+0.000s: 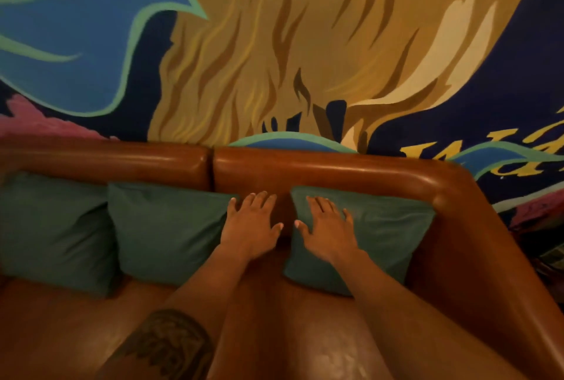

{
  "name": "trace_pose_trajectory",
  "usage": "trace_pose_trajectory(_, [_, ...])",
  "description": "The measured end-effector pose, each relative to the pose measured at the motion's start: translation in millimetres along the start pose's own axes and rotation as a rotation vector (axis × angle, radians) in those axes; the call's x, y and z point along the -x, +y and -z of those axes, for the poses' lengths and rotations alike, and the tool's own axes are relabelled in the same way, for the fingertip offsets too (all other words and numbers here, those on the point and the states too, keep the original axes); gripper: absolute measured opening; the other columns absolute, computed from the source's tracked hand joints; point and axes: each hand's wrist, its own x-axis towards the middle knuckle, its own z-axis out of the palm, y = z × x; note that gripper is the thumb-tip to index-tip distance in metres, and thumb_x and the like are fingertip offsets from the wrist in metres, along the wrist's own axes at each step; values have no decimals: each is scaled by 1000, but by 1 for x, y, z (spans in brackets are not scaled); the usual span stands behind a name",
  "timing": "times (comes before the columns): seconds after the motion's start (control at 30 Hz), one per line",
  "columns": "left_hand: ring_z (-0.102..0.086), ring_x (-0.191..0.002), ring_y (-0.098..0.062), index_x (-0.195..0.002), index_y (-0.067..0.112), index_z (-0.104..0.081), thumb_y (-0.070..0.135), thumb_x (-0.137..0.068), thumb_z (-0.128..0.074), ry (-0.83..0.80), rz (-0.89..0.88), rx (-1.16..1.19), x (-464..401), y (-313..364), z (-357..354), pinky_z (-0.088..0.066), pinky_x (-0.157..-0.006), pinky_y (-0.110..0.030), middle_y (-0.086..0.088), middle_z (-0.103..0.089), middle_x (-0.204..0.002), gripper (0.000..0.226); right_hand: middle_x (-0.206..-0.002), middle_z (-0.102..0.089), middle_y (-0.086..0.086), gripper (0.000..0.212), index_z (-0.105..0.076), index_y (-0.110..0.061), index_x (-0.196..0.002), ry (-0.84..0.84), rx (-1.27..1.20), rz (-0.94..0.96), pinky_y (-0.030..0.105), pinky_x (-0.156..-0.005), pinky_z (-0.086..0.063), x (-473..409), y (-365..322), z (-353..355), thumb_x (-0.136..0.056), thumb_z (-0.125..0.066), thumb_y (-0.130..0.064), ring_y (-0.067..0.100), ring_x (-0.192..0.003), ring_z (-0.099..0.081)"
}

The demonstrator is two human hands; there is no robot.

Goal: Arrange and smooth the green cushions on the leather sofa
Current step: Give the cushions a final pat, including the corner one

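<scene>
Head view: you look down on a brown leather sofa (335, 170); its seat is blurred and its left end is cut off.
Right cushion (387, 236): green, propped against the backrest in the sofa's right corner, beside the arm.
Right hand (328, 227): lies flat on that cushion's left half, fingers straight and spread, gripping nothing.
Left hand (250, 221): also flat with fingers spread, over the gap between cushions. Its outer edge overlaps the middle cushion's top right corner. You cannot tell whether it presses leather or fabric.
Middle cushion (164, 227): green, leaning on the backrest near its seam.
Left cushion (52, 227): green, touching the middle one, partly cut off at the left.
Tattoo (164, 346): dark, on your left forearm, its design blurred.
Mural (274, 43): painted on the wall behind the backrest; the yellow lettering at right is cut off and unreadable.
</scene>
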Motion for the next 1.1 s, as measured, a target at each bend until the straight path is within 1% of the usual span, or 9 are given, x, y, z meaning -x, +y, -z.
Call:
trace_pose_trajectory(0.1, [-16, -158, -24, -163, 28, -18, 59, -98, -45, -23, 8, -6, 23, -55, 6, -12, -124, -63, 1, -19, -171, 76, -173, -21, -1, 75, -19, -28, -166, 9, -10, 0, 57, -126, -15, 1, -64, -15, -103, -41, -62, 20, -160, -17])
trace_pose_trajectory(0.2, [-15, -158, -25, -163, 27, -16, 59, -99, -44, -26, 6, -55, 38, -109, 10, -10, -123, -65, -1, -17, -171, 76, -173, -20, -1, 76, -19, -28, -166, 54, -37, 3, 57, -125, -17, -4, -124, -34, -102, -41, -62, 20, -159, -17])
trace_pose_trajectory(0.27, [-15, -158, -25, -163, 26, -16, 59, -99, -43, -59, 36, -57, 43, -142, 10, -10, -123, -65, -1, -18, -171, 76, -173, -21, -1, 76, -20, -26, -166, 36, -34, 15, 57, -125, -18, -5, -154, -48, -102, -41, -62, 20, -159, -17])
trace_pose_trajectory(0.37, [-16, -157, -23, -162, 26, -18, 60, -98, -44, -77, 76, -67, 43, -183, 5, -12, -123, -65, 0, -19, -171, 77, -172, -23, 0, 76, -22, -25, -165, 9, -23, 17, 57, -124, -20, -13, -181, -68, -101, -40, -62, 21, -158, -19])
trace_pose_trajectory(0.6, [-18, -157, -23, -162, 26, -21, 61, -98, -45, -66, 142, -46, 16, -245, -8, -14, -123, -63, 1, -20, -170, 77, -172, -21, 3, 82, -19, -21, -166, -90, 6, 11, 58, -124, -20, -65, -211, -108, -100, -39, -66, 24, -158, -18])
trace_pose_trajectory(0.8, [-29, -151, -25, -160, 26, -25, 62, -96, -47, -79, 220, -29, 15, -305, -39, -29, -118, -59, -1, -26, -168, 77, -174, -16, 3, 86, -14, -20, -167, -162, 5, -33, 58, -124, -19, -89, -239, -146, -100, -38, -69, 25, -159, -17])
trace_pose_trajectory(0.97, [-36, -145, -26, -158, 25, -30, 62, -95, -49, -60, 246, -4, 5, -353, -76, -38, -111, -55, -1, -35, -161, 75, -174, -15, 3, 91, -12, -18, -167, -115, -31, -154, 56, -121, -24, -103, -242, -184, -98, -38, -73, 24, -158, -19])
trace_pose_trajectory(1.03, [-41, -138, -28, -156, 25, -33, 63, -95, -49, -55, 271, -2, 4, -370, -93, -43, -105, -55, -4, -42, -151, 74, -174, -15, 4, 98, -12, -17, -166, -90, -75, -225, 55, -119, -29, -104, -237, -202, -95, -42, -77, 25, -158, -21])
trace_pose_trajectory(1.1, [-46, -131, -31, -154, 30, -34, 63, -93, -53, -32, 320, 47, 4, -382, -107, -46, -99, -56, -6, -46, -141, 72, -172, -13, 3, 105, -13, -18, -164, -51, -132, -271, 57, -116, -35, -105, -234, -219, -89, -52, -80, 27, -156, -26])
